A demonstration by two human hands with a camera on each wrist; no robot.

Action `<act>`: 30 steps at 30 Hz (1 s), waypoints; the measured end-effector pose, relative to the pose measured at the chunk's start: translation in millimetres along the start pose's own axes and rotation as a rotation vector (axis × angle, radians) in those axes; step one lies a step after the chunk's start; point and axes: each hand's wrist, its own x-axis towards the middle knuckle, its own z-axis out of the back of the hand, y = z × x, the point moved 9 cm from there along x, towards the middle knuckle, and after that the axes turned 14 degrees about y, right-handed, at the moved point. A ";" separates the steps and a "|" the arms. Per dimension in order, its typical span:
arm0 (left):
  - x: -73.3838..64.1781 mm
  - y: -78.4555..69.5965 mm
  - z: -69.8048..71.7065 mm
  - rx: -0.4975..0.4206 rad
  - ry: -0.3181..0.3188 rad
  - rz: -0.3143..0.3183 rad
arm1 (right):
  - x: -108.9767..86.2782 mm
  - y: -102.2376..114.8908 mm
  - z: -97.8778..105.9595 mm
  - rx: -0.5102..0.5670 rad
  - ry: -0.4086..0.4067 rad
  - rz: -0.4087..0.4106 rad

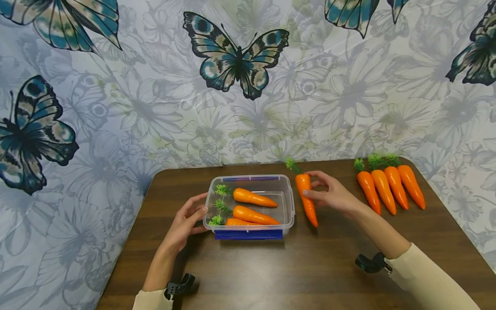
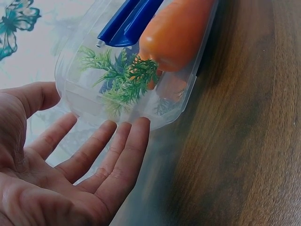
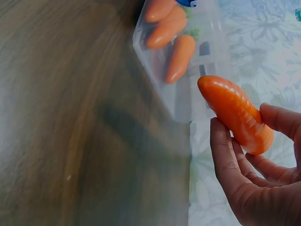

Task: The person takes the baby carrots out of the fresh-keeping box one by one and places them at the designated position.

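My right hand (image 1: 329, 192) pinches an orange carrot (image 1: 306, 193) with a green tuft between thumb and fingers, just right of the plastic box. In the right wrist view the held carrot (image 3: 235, 113) points its tip toward the box. The clear box (image 1: 288, 215) has blue clips and stands on the table. Inside it, three carrots (image 1: 253, 198) lie side by side, their green tops toward the left end. At that left end my left hand (image 1: 186, 221) rests its fingertips against the box wall; the left wrist view shows these fingers (image 2: 134, 155) extended and spread.
Several carrots (image 1: 391, 185) lie in a row at the right back of the brown wooden table (image 1: 248, 275), green tops toward the back edge. Behind the table hangs a floral cloth with butterflies (image 1: 238, 60). Dark bands with small devices (image 1: 372, 262) sit at both wrists.
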 end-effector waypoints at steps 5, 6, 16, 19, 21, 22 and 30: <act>-1.0 0.3 0.1 -0.001 -0.006 0.001 | -7.1 -12.7 8.4 -0.018 -0.032 -0.013; -1.0 0.4 0.0 -0.001 -0.004 0.001 | -8.9 -15.2 10.3 -0.020 -0.039 -0.019; -0.5 0.7 -0.3 0.002 -0.004 0.009 | -30.1 -37.5 26.5 -0.040 -0.070 -0.075; -1.1 0.3 -0.2 0.003 -0.009 0.013 | -35.5 -43.9 33.0 -0.041 -0.086 -0.087; -1.4 0.5 0.1 0.000 -0.014 0.016 | -38.7 -47.2 37.7 -0.046 -0.095 -0.093; -1.6 0.6 0.3 0.000 -0.016 0.017 | -40.1 -48.7 40.2 -0.048 -0.099 -0.097; -0.7 1.2 -0.3 0.002 -0.019 0.018 | -51.0 -58.3 62.4 -0.206 -0.150 -0.167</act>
